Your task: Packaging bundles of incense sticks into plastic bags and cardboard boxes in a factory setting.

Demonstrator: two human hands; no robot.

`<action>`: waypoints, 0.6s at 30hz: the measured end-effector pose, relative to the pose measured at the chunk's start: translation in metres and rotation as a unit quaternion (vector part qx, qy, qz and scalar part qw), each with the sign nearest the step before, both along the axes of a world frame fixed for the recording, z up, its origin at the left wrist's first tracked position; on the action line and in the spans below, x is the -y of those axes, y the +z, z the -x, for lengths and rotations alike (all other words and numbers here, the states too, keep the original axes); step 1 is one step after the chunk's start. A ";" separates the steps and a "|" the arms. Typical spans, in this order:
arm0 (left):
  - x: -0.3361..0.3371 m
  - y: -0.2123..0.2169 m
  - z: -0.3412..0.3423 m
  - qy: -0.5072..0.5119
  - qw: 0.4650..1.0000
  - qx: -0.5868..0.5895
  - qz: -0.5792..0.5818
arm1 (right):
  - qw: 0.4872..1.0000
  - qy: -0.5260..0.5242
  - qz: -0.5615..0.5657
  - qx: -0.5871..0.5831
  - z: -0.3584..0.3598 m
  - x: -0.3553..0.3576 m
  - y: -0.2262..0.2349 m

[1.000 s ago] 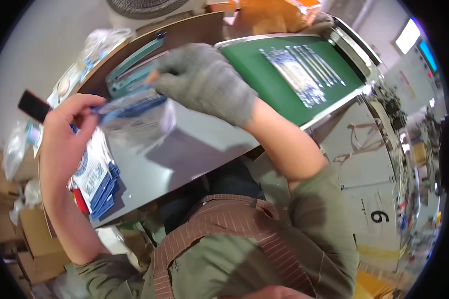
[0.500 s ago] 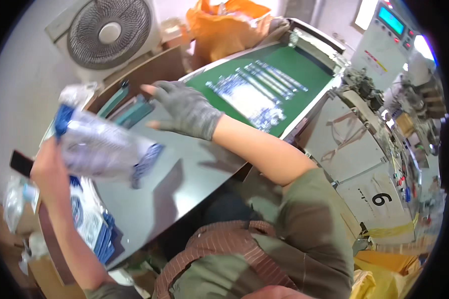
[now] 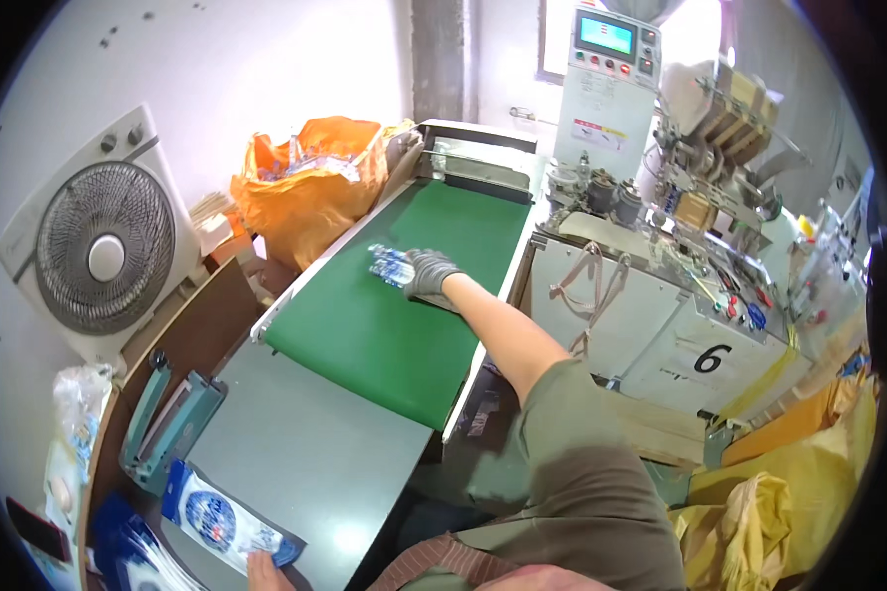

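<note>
My right hand [image 3: 431, 273], in a grey glove with bare fingertips, is over the green conveyor belt. Its fingers are closed round a small bunch of slim blue-and-white packets [image 3: 390, 266], partly hidden by the glove. Only part of my left hand [image 3: 266, 573] shows at the lower edge. It pinches the near end of a blue-and-white printed plastic bag [image 3: 212, 516], which lies slanted over the grey metal table [image 3: 301, 438]. A stack of similar bags [image 3: 133, 552] is to the left of it.
A teal hand-lever sealer [image 3: 172, 428] stands on the table's left side, by a brown board [image 3: 192, 320]. The green belt [image 3: 384, 340] runs away from the table. A fan [image 3: 103, 256] and an orange sack [image 3: 310, 197] stand at left, a machine cabinet [image 3: 621, 305] at right.
My right hand has reached forward onto the belt and gathered up the packets that lay there. The bag in my left hand has come down onto the table. The view has shifted.
</note>
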State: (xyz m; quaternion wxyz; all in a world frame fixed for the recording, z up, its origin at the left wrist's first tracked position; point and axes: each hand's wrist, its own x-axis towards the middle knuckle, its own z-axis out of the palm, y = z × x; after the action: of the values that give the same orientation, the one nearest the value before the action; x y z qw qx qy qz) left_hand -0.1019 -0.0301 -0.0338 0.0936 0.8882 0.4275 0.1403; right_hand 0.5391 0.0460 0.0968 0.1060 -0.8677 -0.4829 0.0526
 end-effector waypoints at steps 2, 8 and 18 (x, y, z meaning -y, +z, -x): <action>0.013 0.041 -0.016 0.079 0.996 -0.045 -0.026 | 0.995 0.103 0.002 -0.001 0.067 -0.020 -0.003; 0.010 0.067 0.002 0.141 0.972 0.156 -0.101 | 0.935 0.348 0.047 -0.054 0.273 0.040 0.013; 0.109 0.057 0.170 0.386 0.911 0.100 -0.105 | 0.950 0.303 0.059 0.041 0.370 0.026 -0.087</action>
State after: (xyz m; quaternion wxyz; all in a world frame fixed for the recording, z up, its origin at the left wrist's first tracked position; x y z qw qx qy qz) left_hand -0.2720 -0.1391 0.0233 -0.0198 0.6398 0.7084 0.2975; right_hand 0.1691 0.0198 0.0101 0.0133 -0.6868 -0.7228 0.0750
